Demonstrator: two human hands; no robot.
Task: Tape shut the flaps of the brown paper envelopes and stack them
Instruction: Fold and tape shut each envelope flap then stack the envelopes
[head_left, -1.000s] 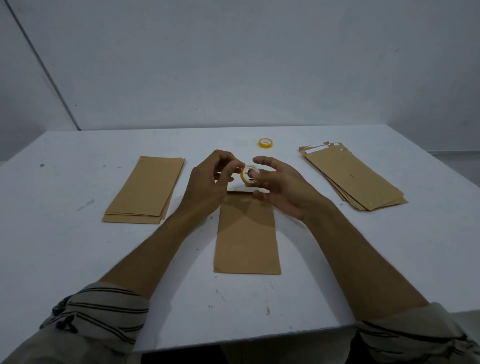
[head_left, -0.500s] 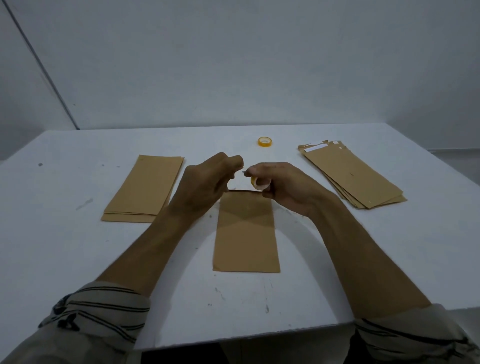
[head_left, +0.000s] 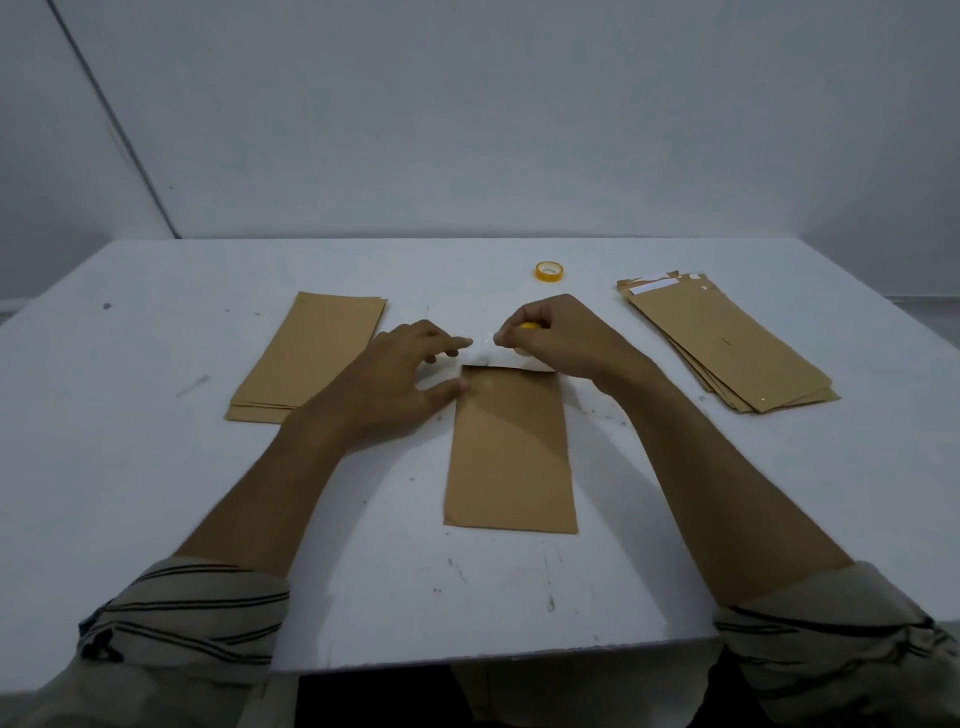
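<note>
Taping the middle envelope, both hands up at the flap end

The envelope (head_left: 511, 457) lies flat in the centre of the white worktop (head_left: 130, 467), flap end pointing away from the person. The left hand (head_left: 400, 382) has its fingers loosely spread, thumb resting on the envelope's top left corner and index finger reaching toward a pale strip of tape (head_left: 485, 356) just past the flap edge. The right hand (head_left: 563, 340) has its fingers curled around a yellow tape roll (head_left: 530, 326), right by that same edge. There's a neat stack (head_left: 311, 358) of envelopes off to the left, a fanned-out stack (head_left: 727, 343) to the right, and a spare roll (head_left: 549, 271) further back, apart from both hands.
</note>
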